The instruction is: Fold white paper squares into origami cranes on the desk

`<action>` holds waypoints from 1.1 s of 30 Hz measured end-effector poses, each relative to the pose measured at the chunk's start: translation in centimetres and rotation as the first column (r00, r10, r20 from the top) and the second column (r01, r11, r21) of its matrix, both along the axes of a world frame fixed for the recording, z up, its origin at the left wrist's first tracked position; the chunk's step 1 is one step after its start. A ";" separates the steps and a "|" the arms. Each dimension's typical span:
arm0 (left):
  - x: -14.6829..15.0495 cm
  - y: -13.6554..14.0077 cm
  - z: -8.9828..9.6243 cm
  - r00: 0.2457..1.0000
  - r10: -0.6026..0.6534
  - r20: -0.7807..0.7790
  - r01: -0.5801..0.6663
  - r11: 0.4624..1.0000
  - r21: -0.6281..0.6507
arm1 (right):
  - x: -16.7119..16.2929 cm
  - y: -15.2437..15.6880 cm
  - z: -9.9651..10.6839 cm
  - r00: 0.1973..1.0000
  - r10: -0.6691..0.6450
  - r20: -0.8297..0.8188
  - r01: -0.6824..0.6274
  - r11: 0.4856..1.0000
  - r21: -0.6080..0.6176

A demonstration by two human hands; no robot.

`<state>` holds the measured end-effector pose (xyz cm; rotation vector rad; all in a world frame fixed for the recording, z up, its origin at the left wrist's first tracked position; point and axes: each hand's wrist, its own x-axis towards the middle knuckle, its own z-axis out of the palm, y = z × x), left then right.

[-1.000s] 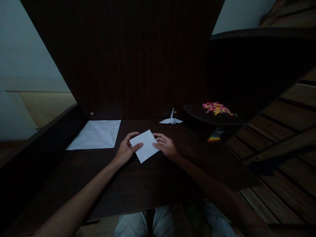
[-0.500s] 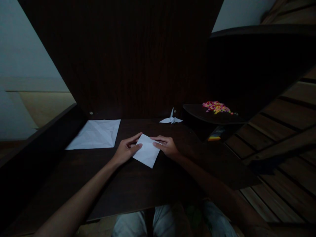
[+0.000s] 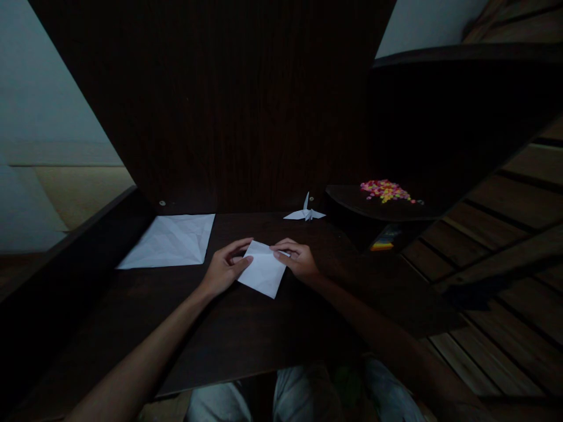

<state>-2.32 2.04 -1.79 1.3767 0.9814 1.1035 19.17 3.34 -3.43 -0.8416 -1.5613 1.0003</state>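
Between my hands is a small folded square of white paper, turned so one corner points down toward me. My left hand pinches its left corner, thumb on top and fingers behind. On the opposite side, my right hand grips the upper right edge, with the thumb on the face and the index finger laid along the top. Beyond them on the dark desk stands a white paper crane. Left of my hands lies a larger creased sheet of white paper.
A curved corner shelf at the right carries a heap of small pink, yellow and red pieces. Under it sits a small yellow-orange object. A raised side board borders the desk on the left, and a dark panel rises behind.
The folded paper has turned slightly, its lower corner shifting a little to the right. My right fingers have moved slightly at the top edge. Both hands keep their hold.
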 end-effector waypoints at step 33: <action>0.3 -0.3 0.5 0.966 0.215 -0.141 -0.169 0.945 0.281 | -0.4 -0.6 0.5 0.984 -0.051 -0.172 -0.010 0.942 -0.336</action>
